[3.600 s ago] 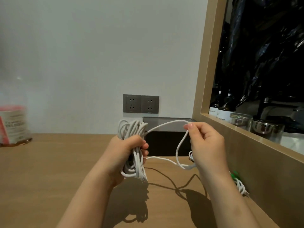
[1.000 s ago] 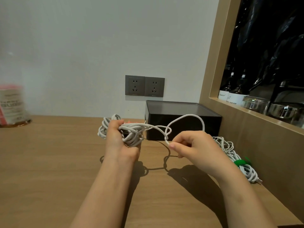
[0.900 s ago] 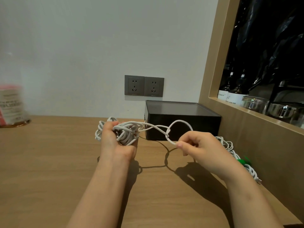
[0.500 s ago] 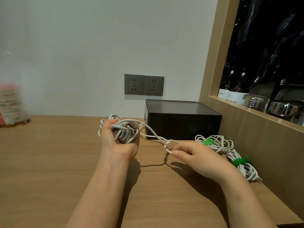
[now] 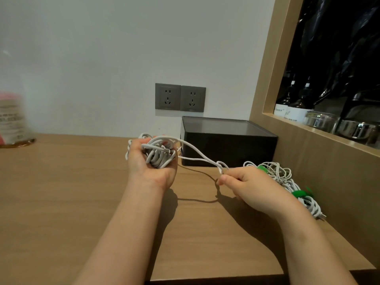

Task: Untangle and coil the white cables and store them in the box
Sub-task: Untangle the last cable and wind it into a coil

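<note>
The left hand (image 5: 150, 167) is hovering palm-up above the wooden table (image 5: 61, 192). Its forearm is reaching forward from the lower edge of the view and the wrist is bending slightly back. Its fingers are curling round a tangled bundle of white cable (image 5: 159, 153) and gripping it in the palm, with loops spilling past the fingertips and out at the hand's left side.

From the bundle a loose strand (image 5: 197, 153) is running rightward in two sagging lines. They are meeting in a small twisted loop just before the right hand (image 5: 253, 188). That hand is lying lower, knuckles up, close over the table, with its forearm coming in from the lower right. Its thumb and forefinger are pinching the strand near that loop. The other fingers are folding under the palm, and whether they are also holding cable is hard to tell from this angle.

Both hands are working just in front of the black box (image 5: 226, 149), which is sitting on the table against the wall. Beyond the right hand, a heap of coiled white cables (image 5: 281, 175) is lying on the table beside the box. It is bound with green ties (image 5: 299, 193), and one plug end is pointing toward the near edge.

Two grey wall sockets (image 5: 180, 97) are showing above the box. A blurred container (image 5: 12, 120) is standing at the table's far left, and dark bottles (image 5: 292, 108) are standing in the recess on the right.
</note>
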A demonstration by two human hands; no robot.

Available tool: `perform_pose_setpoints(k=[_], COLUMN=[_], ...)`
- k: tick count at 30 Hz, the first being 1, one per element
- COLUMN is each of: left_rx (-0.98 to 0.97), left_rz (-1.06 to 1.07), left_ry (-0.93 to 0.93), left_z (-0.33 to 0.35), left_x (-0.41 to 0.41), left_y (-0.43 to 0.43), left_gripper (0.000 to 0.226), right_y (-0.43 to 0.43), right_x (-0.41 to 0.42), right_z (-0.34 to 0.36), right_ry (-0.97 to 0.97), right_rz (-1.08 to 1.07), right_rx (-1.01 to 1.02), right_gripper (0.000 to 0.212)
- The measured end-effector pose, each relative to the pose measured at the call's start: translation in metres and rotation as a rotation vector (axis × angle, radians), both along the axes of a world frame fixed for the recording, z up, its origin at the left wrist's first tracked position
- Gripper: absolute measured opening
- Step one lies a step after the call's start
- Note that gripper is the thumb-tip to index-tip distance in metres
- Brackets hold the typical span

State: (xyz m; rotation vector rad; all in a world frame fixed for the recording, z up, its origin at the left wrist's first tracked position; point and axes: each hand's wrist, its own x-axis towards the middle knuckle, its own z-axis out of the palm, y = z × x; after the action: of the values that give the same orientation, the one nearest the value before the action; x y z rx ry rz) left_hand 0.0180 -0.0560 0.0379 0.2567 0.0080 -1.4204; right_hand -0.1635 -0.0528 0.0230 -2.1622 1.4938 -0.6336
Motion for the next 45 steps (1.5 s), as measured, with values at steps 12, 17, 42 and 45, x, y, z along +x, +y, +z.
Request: perform_pose_setpoints(k=[12, 17, 42, 45], left_rx=[-0.012, -0.022, -0.479, -0.544], left_rz=[-0.005, 0.006, -0.433, -0.658], left_ry=[-0.021, -0.045, 0.136, 0.099], left_z=[0.011, 0.015, 0.019, 0.009], left_x=[-0.007, -0.009, -0.013, -0.005], left_y=[0.007, 0.007, 0.014, 0.008], left_gripper=[0.020, 0.025, 0.024, 0.036], right_y=[-0.005, -0.009, 0.013, 0.014], right_x=[0.003, 0.009, -0.004, -0.009], right_z=[-0.008, -0.013, 0.016, 0.021], right_ry=[-0.032, -0.129, -0.666, -1.133], right_rz=[-0.178, -0.149, -0.165, -0.135], right_rx=[-0.023, -0.074, 0.123, 0.272], right_gripper=[0.051, 0.064, 0.029, 0.027])
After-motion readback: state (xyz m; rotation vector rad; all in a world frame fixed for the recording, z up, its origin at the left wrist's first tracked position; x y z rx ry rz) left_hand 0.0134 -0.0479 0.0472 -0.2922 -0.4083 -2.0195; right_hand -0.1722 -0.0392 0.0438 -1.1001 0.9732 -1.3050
